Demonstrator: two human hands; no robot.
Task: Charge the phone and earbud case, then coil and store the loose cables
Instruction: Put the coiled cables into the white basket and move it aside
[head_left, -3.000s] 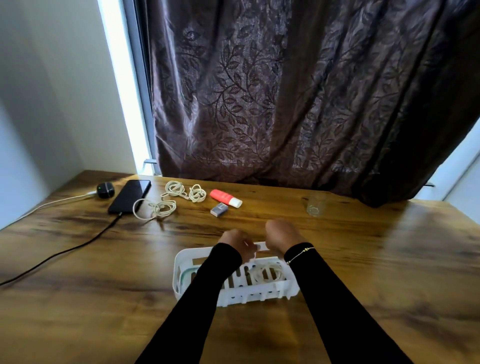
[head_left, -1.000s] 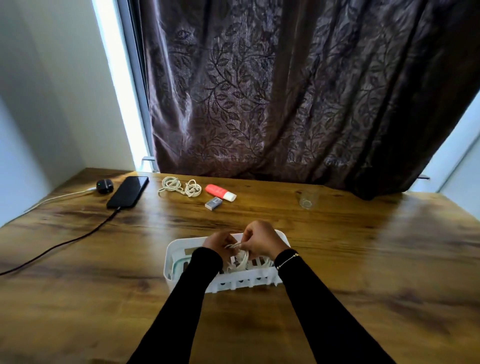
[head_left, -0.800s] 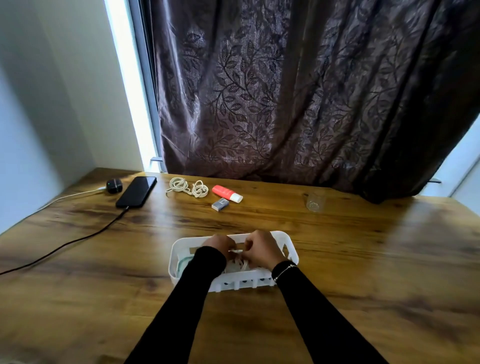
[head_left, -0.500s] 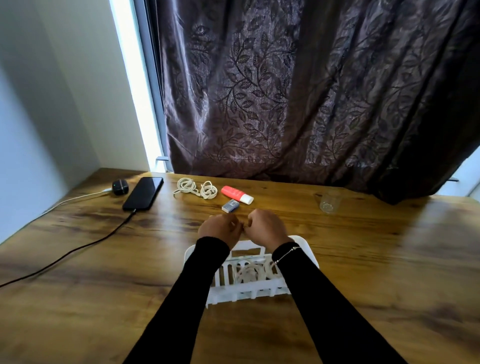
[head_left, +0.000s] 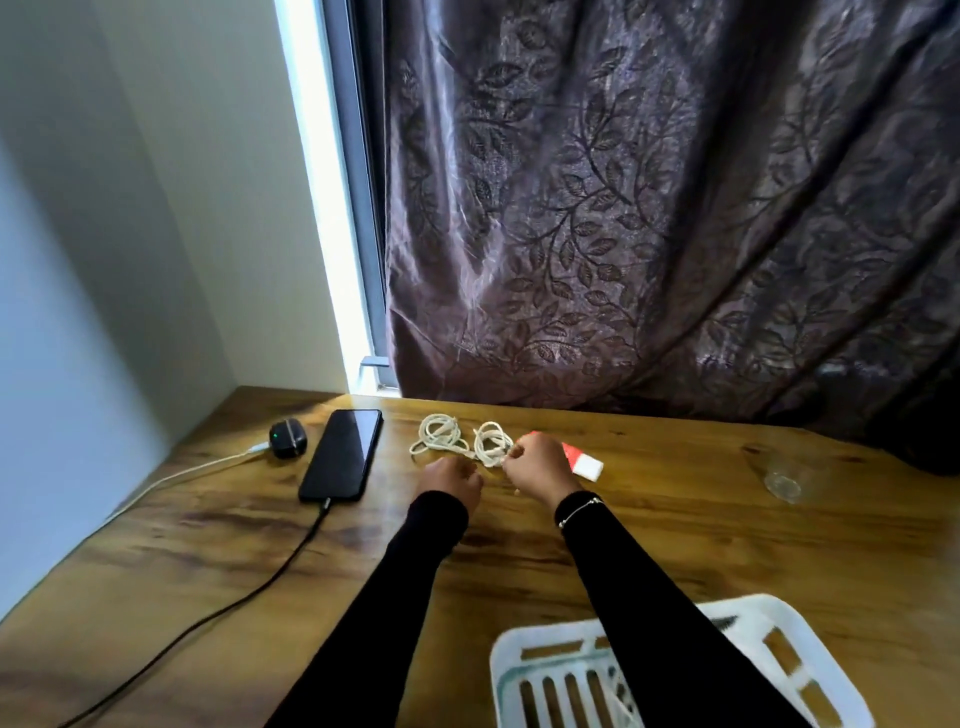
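Wooden table (head_left: 727, 545), white cable (head_left: 457, 441) beside right hand (head_left: 537, 465)

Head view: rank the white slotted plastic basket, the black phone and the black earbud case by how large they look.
1. White slotted plastic basket; it sits nearest the camera and partly cropped, which inflates it.
2. Black phone.
3. Black earbud case.

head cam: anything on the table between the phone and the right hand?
Yes. In the head view, the loose white cable lies in two coils between the phone and the right hand, which touches the nearer coil. The left hand is just below.
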